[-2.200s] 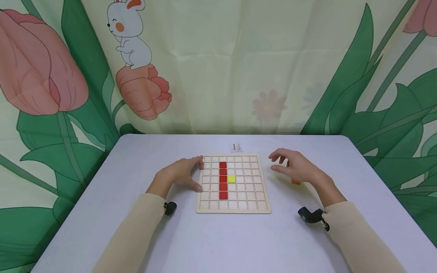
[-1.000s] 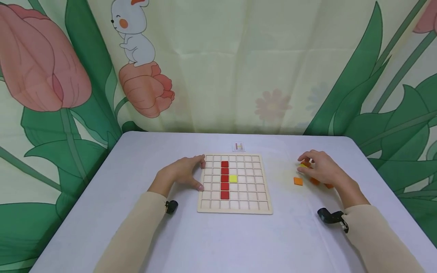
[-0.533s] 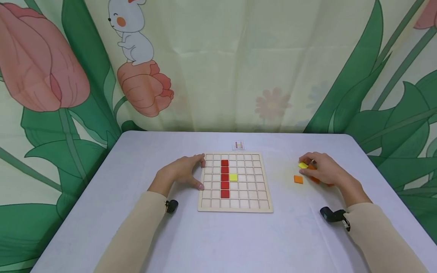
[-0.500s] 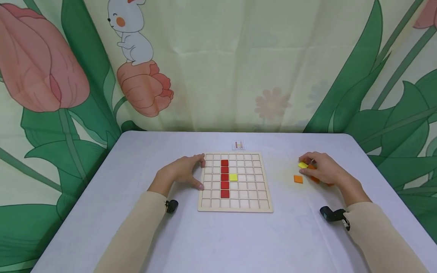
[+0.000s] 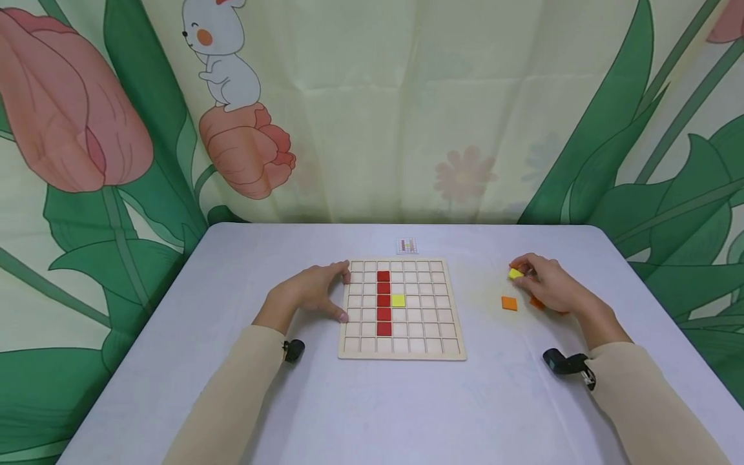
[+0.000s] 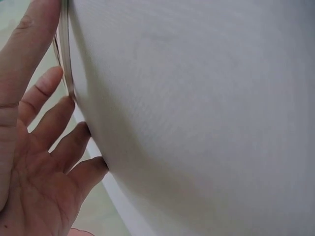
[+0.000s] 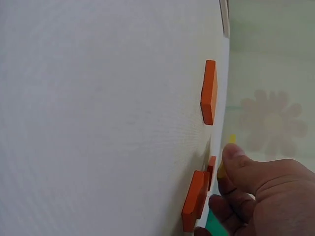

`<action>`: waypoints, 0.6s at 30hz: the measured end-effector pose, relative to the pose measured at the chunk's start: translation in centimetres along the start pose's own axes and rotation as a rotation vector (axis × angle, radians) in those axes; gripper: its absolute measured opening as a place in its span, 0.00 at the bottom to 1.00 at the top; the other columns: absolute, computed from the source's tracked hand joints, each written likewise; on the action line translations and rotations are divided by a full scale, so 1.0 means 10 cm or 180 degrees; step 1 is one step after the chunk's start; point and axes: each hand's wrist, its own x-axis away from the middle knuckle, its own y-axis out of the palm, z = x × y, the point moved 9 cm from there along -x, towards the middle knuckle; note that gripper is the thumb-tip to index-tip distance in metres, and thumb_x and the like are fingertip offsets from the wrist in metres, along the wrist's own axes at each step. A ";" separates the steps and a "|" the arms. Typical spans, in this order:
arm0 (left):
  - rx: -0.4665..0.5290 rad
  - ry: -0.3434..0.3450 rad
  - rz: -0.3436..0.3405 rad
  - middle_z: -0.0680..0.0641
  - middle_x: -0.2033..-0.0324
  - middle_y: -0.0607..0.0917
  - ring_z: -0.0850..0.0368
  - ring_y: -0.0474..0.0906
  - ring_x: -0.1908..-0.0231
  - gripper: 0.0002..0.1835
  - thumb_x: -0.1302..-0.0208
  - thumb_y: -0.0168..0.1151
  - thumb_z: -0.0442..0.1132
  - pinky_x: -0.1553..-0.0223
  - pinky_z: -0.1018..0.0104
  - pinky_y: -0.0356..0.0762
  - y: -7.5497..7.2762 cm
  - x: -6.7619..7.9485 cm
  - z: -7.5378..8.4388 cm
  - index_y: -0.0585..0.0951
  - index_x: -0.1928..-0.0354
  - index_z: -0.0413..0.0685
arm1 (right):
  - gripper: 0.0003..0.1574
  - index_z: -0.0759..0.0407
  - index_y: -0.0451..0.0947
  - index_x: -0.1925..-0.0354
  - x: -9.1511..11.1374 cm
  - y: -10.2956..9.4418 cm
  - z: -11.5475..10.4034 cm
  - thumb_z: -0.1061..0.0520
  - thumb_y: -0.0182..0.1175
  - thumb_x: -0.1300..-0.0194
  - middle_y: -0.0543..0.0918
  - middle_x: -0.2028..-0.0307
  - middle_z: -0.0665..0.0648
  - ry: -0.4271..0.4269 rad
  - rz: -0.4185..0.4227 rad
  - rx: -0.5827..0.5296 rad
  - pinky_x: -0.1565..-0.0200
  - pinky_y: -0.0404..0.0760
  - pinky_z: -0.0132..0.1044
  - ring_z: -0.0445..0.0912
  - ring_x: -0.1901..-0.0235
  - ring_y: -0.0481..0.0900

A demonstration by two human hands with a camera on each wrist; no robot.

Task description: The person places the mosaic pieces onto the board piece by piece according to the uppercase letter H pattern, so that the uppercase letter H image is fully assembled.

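Step in hand, as judged: picking a piece for the board. The right hand (image 5: pixel 549 279) pinched a yellow tile (image 5: pixel 515 274) between thumb and fingers, well to the right of the board (image 5: pixel 402 356) and apparently off the table (image 5: pixel 401 413). The left hand (image 5: pixel 308 290) was spread along the board's left edge — thumb and fingertips touching the rim, likely steadying it. On the grid: a column of five red tiles (image 5: pixel 383 301), with a second yellow tile (image 5: pixel 398 300) just right of the middle one. The next move probably called for carrying the held tile leftward and seating it squarely in a cell (the small card (image 5: pixel 407 245) behind the board, too tiny to read fully, may be the guide).

Change: half a second earlier the yellow tile sat lower, with an orange piece showing right beside it; now it was raised and that piece no longer showed there. A loose orange tile (image 5: pixel 509 303) and the board's layout matched the earlier frame.
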 end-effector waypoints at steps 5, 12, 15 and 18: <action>-0.0028 0.0014 0.0006 0.50 0.24 0.66 0.51 0.71 0.41 0.41 0.65 0.87 0.60 0.35 0.50 0.71 -0.02 0.00 0.02 0.73 0.49 0.66 | 0.26 0.66 0.66 0.32 0.05 -0.11 -0.05 0.56 0.55 0.21 0.74 0.41 0.68 -0.0018 0.0090 -0.0251 0.47 0.76 0.47 0.61 0.42 0.70; 0.0005 0.0046 0.0004 0.49 0.26 0.68 0.51 0.70 0.41 0.41 0.65 0.87 0.60 0.36 0.50 0.71 -0.06 0.00 0.05 0.73 0.49 0.65 | 0.26 0.63 0.66 0.31 0.07 -0.24 -0.17 0.56 0.55 0.21 0.74 0.40 0.65 -0.0090 0.0204 -0.0567 0.54 0.75 0.25 0.60 0.41 0.70; 0.0024 0.0016 -0.0022 0.49 0.27 0.68 0.51 0.70 0.41 0.40 0.65 0.87 0.60 0.36 0.50 0.71 -0.06 0.02 0.04 0.73 0.50 0.66 | 0.26 0.62 0.66 0.30 0.07 -0.22 -0.20 0.57 0.55 0.21 0.72 0.39 0.65 -0.0090 0.0234 -0.0657 0.55 0.78 0.28 0.60 0.42 0.70; 0.0006 0.0000 -0.0038 0.50 0.25 0.66 0.50 0.70 0.39 0.40 0.65 0.87 0.60 0.35 0.48 0.71 -0.02 0.02 0.01 0.73 0.50 0.66 | 0.26 0.62 0.66 0.31 0.08 -0.17 -0.25 0.57 0.56 0.21 0.71 0.39 0.65 -0.0087 0.0234 -0.0721 0.57 0.81 0.33 0.58 0.45 0.72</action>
